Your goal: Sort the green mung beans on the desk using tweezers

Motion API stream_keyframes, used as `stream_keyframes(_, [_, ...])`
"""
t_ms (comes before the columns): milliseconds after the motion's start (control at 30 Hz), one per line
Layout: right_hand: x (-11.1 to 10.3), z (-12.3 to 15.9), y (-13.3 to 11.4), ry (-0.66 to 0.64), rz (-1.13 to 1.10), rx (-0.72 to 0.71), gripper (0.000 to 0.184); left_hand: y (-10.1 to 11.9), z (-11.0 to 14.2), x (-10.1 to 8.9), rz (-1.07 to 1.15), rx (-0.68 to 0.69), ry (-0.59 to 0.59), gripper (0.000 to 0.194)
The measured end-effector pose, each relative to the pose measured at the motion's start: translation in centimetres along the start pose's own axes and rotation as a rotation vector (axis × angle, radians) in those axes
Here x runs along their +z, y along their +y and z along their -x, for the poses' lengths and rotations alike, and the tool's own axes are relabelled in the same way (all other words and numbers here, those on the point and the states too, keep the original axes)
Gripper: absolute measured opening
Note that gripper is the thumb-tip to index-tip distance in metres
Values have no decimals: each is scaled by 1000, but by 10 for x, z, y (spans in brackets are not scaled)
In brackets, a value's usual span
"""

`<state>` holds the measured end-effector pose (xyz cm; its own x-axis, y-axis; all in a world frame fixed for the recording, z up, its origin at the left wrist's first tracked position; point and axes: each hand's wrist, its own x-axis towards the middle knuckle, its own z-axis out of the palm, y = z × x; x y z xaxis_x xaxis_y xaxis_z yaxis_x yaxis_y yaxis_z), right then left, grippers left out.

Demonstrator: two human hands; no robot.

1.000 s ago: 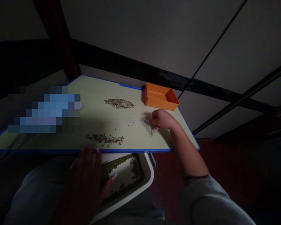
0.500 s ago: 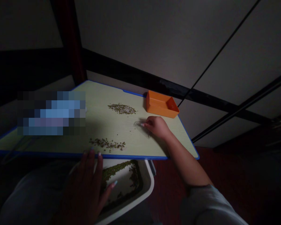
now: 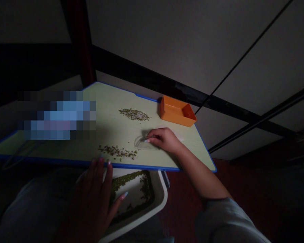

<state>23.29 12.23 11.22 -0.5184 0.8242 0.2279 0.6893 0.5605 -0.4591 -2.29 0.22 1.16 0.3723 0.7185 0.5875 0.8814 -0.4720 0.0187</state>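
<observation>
My right hand (image 3: 164, 139) pinches a clear, see-through piece (image 3: 141, 141) with a curved rim, low over the board; its exact kind is hard to make out. Just left of it lies a loose strip of small green-brown beans or seeds (image 3: 118, 152) along the near edge. A second, denser heap (image 3: 134, 114) sits farther back on the pale table top (image 3: 106, 101). My left hand (image 3: 96, 192) is open, fingers spread, its fingertips at the table's blue edge. Under that hand stands a white tub (image 3: 163, 194) with many green grains in it.
An orange box (image 3: 177, 113) stands at the table's back right corner. A blurred-out bluish patch (image 3: 63, 114) covers the left part of the table, with a thin wire-like loop below it. Light wall panels rise behind, and dark red floor shows at right.
My right hand has moved left and slightly nearer with the clear piece, toward the near strip of grains. The left hand stays in place. The view has shifted slightly.
</observation>
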Motion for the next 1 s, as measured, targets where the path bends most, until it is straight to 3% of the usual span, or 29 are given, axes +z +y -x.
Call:
stream_keyframes(200, [0, 3, -5, -49, 25, -106, 20, 0, 0, 1, -10, 8, 0, 85])
stream_keyframes(467, [13, -3, -10, 18, 182, -120, 28, 0, 0, 3, -2, -4, 24, 87])
stream_keyframes(633, [17, -6, -10, -34, 126, -165, 27, 0, 0, 4, 8, -11, 16, 87])
stream_keyframes(1000, [3, 5, -4, -87, -23, -204, 19, 0, 1, 3, 2, -27, 0, 86])
